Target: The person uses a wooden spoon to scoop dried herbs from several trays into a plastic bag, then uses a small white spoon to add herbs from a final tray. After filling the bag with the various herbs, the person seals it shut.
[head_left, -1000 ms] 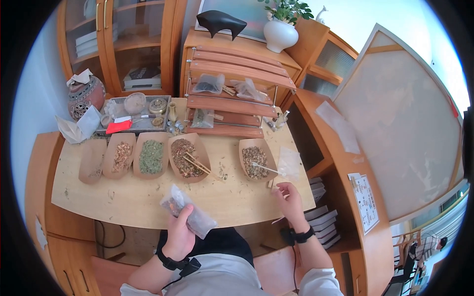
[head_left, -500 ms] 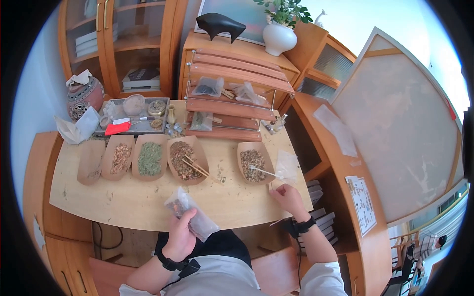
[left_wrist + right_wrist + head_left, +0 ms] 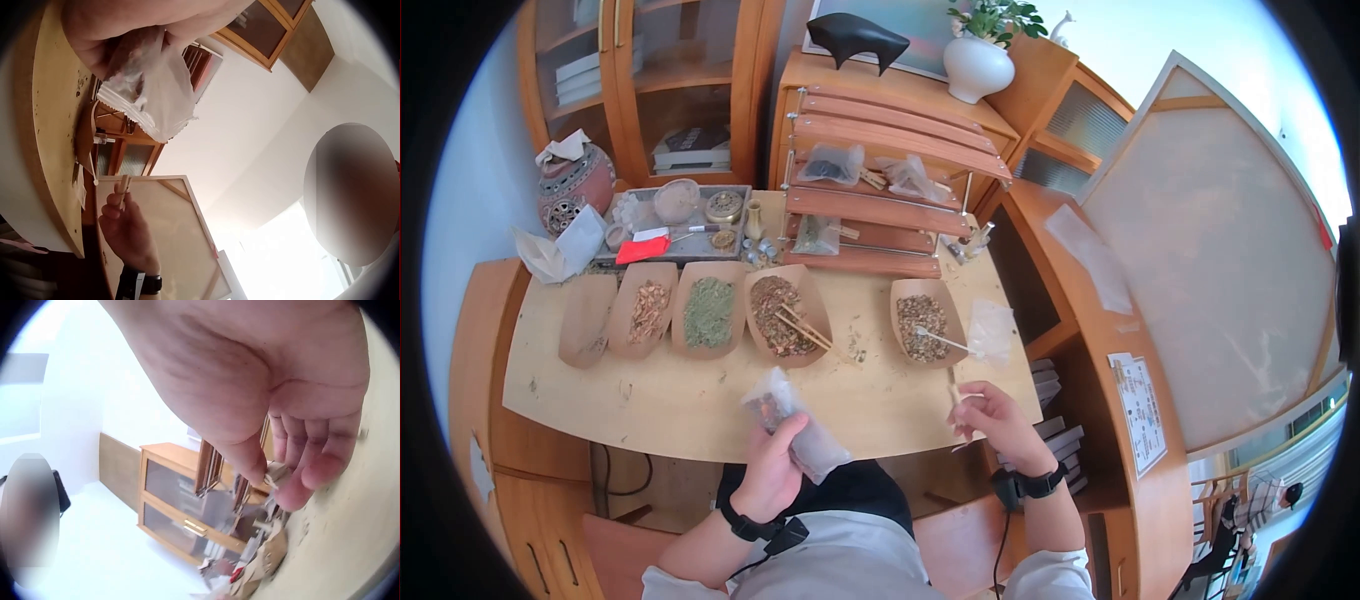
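Note:
My left hand grips a clear plastic bag with dark and reddish bits inside, over the table's front edge. In the left wrist view the bag hangs from the fingers, its crimped end showing. My right hand, near the table's right front, pinches a small wooden clothespin between thumb and fingers. The left wrist view shows the clothespin upright in that hand; the right wrist view shows only part of it. The two hands are well apart.
Several paper trays of dried herbs stand across the table, one greenish. Wooden tweezers lie in a brown-filled tray; a white spoon rests in the right tray. Behind are a tiered wooden rack and a grey tray.
My right hand has lifted from the table beside the right tray and come slightly nearer the body, the clothespin now showing in its fingers. The left hand keeps its hold, shifting slightly right.

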`<state>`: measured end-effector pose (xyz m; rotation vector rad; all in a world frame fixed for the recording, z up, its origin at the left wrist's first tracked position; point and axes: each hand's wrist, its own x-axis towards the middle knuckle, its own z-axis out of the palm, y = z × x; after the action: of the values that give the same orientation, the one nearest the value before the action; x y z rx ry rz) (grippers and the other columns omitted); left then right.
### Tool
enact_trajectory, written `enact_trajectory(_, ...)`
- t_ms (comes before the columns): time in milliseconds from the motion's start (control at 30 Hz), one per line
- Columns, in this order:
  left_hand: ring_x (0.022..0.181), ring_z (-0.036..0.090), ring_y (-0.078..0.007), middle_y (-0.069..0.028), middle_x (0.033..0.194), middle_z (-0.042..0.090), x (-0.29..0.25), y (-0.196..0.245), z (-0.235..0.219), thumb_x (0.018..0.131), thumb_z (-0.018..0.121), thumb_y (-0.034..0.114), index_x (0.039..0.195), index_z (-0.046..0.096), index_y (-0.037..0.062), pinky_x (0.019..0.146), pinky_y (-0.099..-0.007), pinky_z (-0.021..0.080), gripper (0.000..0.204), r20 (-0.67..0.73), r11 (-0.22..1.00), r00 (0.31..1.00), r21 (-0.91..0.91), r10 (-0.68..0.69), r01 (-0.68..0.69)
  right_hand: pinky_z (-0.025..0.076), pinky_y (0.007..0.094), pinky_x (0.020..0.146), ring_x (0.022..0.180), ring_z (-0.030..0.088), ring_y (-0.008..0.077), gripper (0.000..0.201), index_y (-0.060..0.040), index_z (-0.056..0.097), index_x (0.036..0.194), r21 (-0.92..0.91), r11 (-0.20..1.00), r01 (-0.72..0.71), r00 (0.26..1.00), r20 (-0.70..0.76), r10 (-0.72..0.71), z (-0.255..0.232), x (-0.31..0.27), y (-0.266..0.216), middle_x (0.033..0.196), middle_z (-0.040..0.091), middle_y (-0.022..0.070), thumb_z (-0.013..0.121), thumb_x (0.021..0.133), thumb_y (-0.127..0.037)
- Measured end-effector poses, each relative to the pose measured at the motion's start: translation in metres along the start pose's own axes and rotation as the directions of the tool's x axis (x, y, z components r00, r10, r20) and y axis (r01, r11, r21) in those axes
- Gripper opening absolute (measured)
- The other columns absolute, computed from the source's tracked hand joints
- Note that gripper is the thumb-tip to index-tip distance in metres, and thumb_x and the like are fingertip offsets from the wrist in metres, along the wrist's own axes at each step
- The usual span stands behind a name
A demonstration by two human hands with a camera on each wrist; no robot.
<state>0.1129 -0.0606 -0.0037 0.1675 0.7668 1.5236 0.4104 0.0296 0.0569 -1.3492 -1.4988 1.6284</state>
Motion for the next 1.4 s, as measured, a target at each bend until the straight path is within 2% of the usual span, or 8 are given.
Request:
enact_trajectory(200,0.108,0.061,-0.0149,-0.0040,0.119,0.060,-0.002,0.002,0.007,0.094,0.061,0.006,0.127,0.050,0.0053,0.093,-0.0332,0.049,0.035,0.054,0.999,0.999,0.048,-0.005,0.003,0.044,0.0223,0.072,0.078,0.050,0.0068,0.025,-0.0019,0.051,0.124,0.127,0.990,-0.060,0.919,0.393,0.006,0.064,0.017,0.003,0.083,0.052,-0.0021,0.052,0.102,-0.014)
enact_trajectory(433,0.106,0.061,-0.0137,-0.0039,0.114,0.060,-0.008,0.009,0.004,0.094,0.061,0.006,0.125,0.050,0.0053,0.090,-0.0317,0.051,0.033,0.029,0.997,0.999,0.062,0.034,-0.036,0.042,0.0212,0.068,0.073,0.045,0.0053,0.021,-0.0023,0.061,0.108,-0.167,0.924,0.343,0.885,0.388,-0.259,0.110,0.028,-0.010,0.082,0.052,-0.0038,0.066,0.097,-0.020)
enact_trajectory(533,0.105,0.061,-0.0133,-0.0038,0.113,0.060,-0.009,0.009,-0.002,0.093,0.062,0.005,0.125,0.050,0.0053,0.089,-0.0312,0.051,0.034,-0.002,0.997,0.999,0.063,0.038,-0.038,0.043,0.0231,0.068,0.072,0.048,0.0065,0.020,-0.0013,0.063,0.109,-0.291,0.627,0.723,0.683,0.434,-0.587,0.111,0.039,-0.010,0.083,0.055,-0.0031,0.066,0.096,-0.017)
enact_trajectory(633,0.103,0.061,-0.0131,-0.0037,0.112,0.061,-0.007,0.009,-0.002,0.093,0.062,0.004,0.124,0.051,0.0051,0.088,-0.0310,0.051,0.034,0.004,0.997,0.999,0.074,0.033,-0.033,0.042,0.0230,0.068,0.076,0.050,0.0073,0.022,-0.0020,0.063,0.115,-0.355,0.770,0.531,0.839,0.349,-0.418,0.109,0.035,-0.013,0.086,0.058,-0.0042,0.065,0.097,-0.015)
enact_trajectory(733,0.102,0.062,-0.0126,-0.0037,0.111,0.061,-0.010,0.012,0.002,0.092,0.063,0.004,0.122,0.051,0.0047,0.087,-0.0304,0.051,0.032,0.010,0.991,0.998,0.124,0.055,-0.056,0.045,0.0235,0.070,0.075,0.056,0.0091,0.024,-0.0005,0.063,0.118,-0.006,0.977,0.214,0.951,0.228,-0.208,0.114,0.033,-0.008,0.085,0.063,-0.0011,0.063,0.097,-0.012)
enact_trajectory(933,0.097,0.062,-0.0101,-0.0028,0.108,0.062,-0.009,0.007,-0.006,0.091,0.064,0.001,0.119,0.053,0.0036,0.083,-0.0281,0.051,0.030,0.049,0.964,0.993,0.241,0.105,-0.113,0.053,0.0245,0.082,0.088,0.064,0.0082,0.023,0.0025,0.063,0.114,0.147,0.986,0.083,0.940,0.318,-0.127,0.117,0.029,-0.016,0.094,0.070,0.0044,0.060,0.099,-0.015)
enact_trajectory(1133,0.101,0.060,-0.0111,-0.0030,0.110,0.061,-0.010,0.004,-0.010,0.089,0.063,0.000,0.124,0.051,0.0035,0.088,-0.0299,0.049,0.037,0.133,0.922,0.983,0.351,0.124,-0.164,0.047,0.0258,0.068,0.072,0.056,0.0114,0.020,0.0022,0.067,0.098,-0.216,0.900,0.379,0.907,0.278,-0.315,0.117,0.026,-0.011,0.079,0.062,0.0057,0.065,0.096,-0.018)
enact_trajectory(1400,0.093,0.061,-0.0071,-0.0006,0.104,0.062,-0.013,0.003,-0.008,0.091,0.065,0.000,0.118,0.052,0.0037,0.079,-0.0255,0.050,0.031,0.128,0.938,0.975,0.275,0.182,-0.211,0.040,0.0289,0.059,0.063,0.046,0.0162,0.019,0.0025,0.067,0.095,-0.292,0.800,0.524,0.849,0.246,-0.467,0.114,0.018,-0.019,0.071,0.052,0.0074,0.064,0.096,-0.016)
